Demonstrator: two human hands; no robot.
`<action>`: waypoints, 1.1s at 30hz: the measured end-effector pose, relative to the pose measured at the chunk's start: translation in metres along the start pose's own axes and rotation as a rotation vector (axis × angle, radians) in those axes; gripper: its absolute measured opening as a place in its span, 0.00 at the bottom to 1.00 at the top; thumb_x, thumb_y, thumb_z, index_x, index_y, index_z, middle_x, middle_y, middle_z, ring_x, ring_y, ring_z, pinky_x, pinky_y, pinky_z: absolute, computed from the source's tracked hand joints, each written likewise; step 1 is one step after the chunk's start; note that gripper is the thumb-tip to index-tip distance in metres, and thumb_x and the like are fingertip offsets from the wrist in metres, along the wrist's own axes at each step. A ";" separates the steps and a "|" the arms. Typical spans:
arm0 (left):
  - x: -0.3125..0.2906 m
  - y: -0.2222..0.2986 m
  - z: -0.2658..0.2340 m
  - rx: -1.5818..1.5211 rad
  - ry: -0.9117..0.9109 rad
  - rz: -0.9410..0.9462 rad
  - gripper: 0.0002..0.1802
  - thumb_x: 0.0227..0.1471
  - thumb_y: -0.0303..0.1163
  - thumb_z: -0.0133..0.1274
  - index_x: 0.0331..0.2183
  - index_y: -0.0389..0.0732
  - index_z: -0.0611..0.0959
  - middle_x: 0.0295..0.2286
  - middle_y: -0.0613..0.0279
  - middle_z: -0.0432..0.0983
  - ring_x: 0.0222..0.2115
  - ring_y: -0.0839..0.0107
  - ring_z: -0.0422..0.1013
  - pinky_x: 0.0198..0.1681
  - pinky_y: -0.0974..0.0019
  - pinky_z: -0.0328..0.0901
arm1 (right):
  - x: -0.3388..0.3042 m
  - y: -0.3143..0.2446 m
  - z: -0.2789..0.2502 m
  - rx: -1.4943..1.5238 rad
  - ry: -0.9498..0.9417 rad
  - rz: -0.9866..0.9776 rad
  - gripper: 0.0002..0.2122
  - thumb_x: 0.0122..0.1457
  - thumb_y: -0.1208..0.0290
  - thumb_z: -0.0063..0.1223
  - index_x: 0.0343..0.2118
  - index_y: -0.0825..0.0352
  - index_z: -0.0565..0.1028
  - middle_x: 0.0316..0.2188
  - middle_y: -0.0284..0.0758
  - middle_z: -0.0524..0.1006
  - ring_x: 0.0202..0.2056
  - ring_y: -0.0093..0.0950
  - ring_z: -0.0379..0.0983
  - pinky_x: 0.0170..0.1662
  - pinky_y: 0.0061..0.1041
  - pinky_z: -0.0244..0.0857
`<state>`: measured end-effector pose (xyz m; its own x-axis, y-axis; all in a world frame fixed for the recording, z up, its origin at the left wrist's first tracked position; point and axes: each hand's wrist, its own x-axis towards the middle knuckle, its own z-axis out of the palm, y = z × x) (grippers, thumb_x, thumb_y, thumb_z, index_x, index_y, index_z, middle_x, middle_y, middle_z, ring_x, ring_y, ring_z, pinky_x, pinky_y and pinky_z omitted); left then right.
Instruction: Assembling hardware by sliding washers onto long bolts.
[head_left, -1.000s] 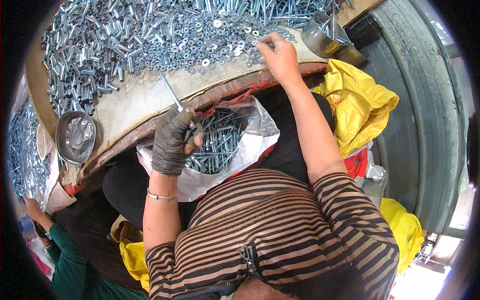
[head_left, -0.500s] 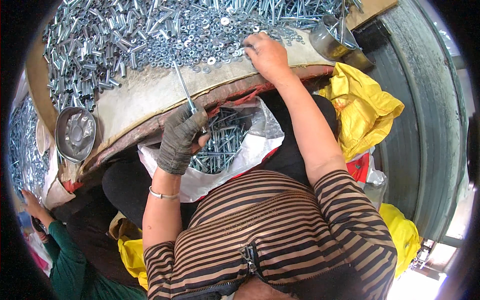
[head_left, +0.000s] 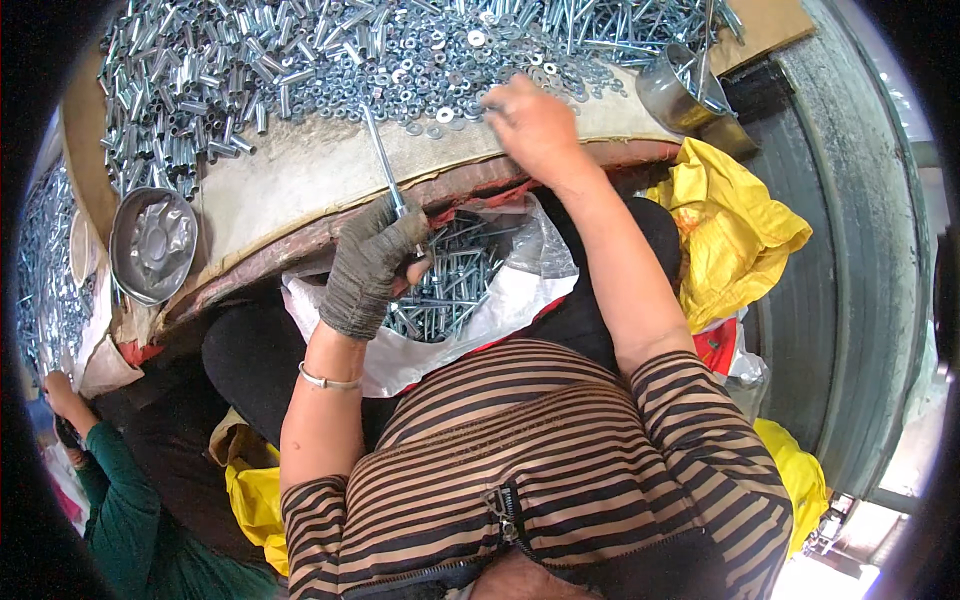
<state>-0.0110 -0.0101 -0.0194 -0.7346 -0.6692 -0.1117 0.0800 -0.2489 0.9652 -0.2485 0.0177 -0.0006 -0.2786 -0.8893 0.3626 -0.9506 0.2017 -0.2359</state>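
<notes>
My left hand (head_left: 372,265), in a grey fingerless glove, is closed around a long metal bolt (head_left: 384,158) that slants up toward the table. Below that hand lies an open white plastic bag (head_left: 395,368) on my lap, with many long bolts (head_left: 455,290) inside. My right hand (head_left: 537,128) is bare, its fingers bent and drawn together at the near edge of a heap of small washers (head_left: 440,85). Blur and the hand itself hide whether a washer is between the fingertips.
Metal sleeves (head_left: 190,95) are heaped at left, long bolts (head_left: 610,25) at far right. A metal bowl (head_left: 152,246) stands left, a metal cup (head_left: 684,90) right. Yellow sacks (head_left: 740,230) lie beside me. A co-worker's hand (head_left: 66,398) is at far left.
My right hand has drawn back slightly toward me from the washers. My left hand keeps its grip on the bolt. The whole view has shifted a little.
</notes>
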 end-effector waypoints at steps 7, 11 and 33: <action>-0.001 0.008 -0.001 -0.040 -0.014 -0.079 0.11 0.51 0.37 0.53 0.30 0.39 0.75 0.15 0.71 0.66 0.10 0.84 0.60 0.12 0.79 0.47 | 0.003 0.021 0.005 0.289 0.118 -0.019 0.07 0.50 0.72 0.53 0.33 0.64 0.76 0.28 0.37 0.75 0.30 0.33 0.73 0.34 0.28 0.66; -0.002 0.005 0.001 0.019 0.017 -0.033 0.11 0.51 0.36 0.53 0.30 0.39 0.75 0.15 0.71 0.66 0.11 0.83 0.60 0.12 0.79 0.48 | 0.006 0.023 0.006 0.514 0.169 0.088 0.06 0.49 0.77 0.53 0.31 0.69 0.76 0.25 0.35 0.76 0.27 0.25 0.71 0.32 0.22 0.65; -0.003 0.015 0.000 -0.066 -0.017 -0.119 0.09 0.51 0.35 0.51 0.27 0.39 0.74 0.14 0.69 0.66 0.11 0.82 0.60 0.13 0.78 0.50 | 0.015 -0.014 0.009 -0.072 -0.054 -0.088 0.06 0.50 0.68 0.54 0.31 0.60 0.74 0.30 0.39 0.71 0.32 0.41 0.72 0.33 0.39 0.65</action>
<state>-0.0077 -0.0117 -0.0051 -0.7531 -0.6201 -0.2197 0.0352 -0.3715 0.9278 -0.2377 -0.0026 -0.0001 -0.1875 -0.9255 0.3291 -0.9790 0.1487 -0.1395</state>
